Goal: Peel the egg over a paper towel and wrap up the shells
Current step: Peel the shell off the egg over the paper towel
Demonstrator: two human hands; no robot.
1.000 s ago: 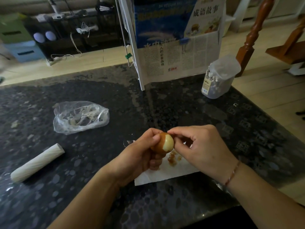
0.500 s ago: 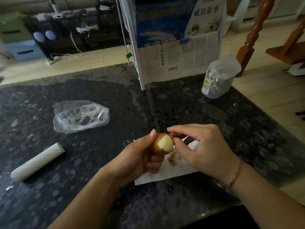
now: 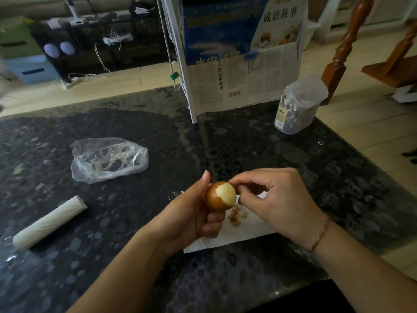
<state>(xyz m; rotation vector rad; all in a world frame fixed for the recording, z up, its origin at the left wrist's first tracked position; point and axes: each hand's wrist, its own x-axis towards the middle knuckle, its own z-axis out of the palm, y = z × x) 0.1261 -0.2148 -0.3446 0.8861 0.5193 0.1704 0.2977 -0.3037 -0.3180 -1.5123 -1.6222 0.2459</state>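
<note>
Left hand (image 3: pixel 191 213) grips the egg (image 3: pixel 220 196) bare end rightward, right hand (image 3: pixel 270 199) pinching (I think) shell at its top edge, over the paper towel (image 3: pixel 243 231).

Bare table (image 3: pixel 259 152) beyond both hands; plastic bag (image 3: pixel 109 160), roll (image 3: pixel 48 222) leftward.

The picture is dim. The dark table (image 3: pixel 248 141) shines a little where light falls from the far side. The floor (image 3: pixel 372 114) at the back looks brighter. Straight lines bend near the edges. The far shelves (image 3: pixel 94 41) look soft and blurry.
</note>
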